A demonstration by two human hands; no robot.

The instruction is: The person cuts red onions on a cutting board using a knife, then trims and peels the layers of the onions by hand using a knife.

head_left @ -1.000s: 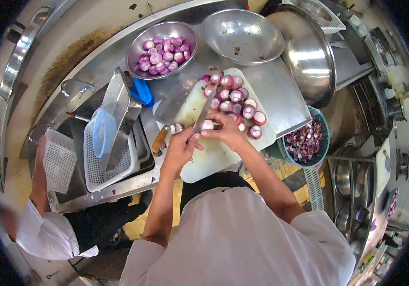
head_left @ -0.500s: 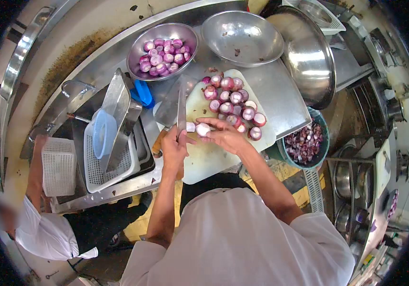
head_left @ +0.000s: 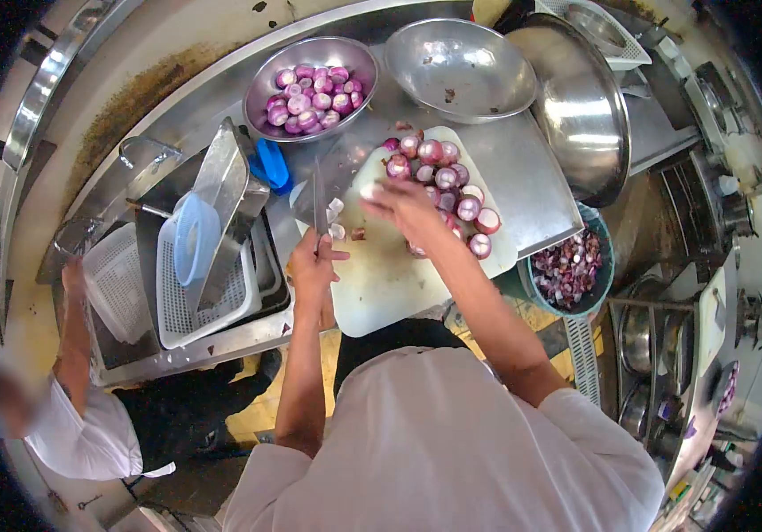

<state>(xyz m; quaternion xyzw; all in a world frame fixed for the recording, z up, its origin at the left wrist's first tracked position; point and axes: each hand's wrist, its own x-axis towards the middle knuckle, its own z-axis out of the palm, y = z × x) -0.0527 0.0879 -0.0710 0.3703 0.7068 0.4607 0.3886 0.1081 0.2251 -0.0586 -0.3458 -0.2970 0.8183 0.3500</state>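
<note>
My left hand is closed around a knife, its blade pointing away from me. My right hand, smeared by motion, is over the white cutting board. A pale peeled onion shows at its fingertips. Small white onion trimmings lie beside the blade. Several trimmed red onions, skins still on, sit on the board's far right part, partly hidden by my right forearm. Beyond the board stands a steel bowl of peeled purple onions.
A second steel bowl holds a few skin scraps. A large steel pot stands right. Below the table edge, a green bucket holds onion skins. A blue object lies near the sink. At left, another person's hand touches a white basket.
My right hand has moved away from the knife, forward with the peeled onion. My left hand shifted slightly left with the knife. The other person's white basket has tilted.
</note>
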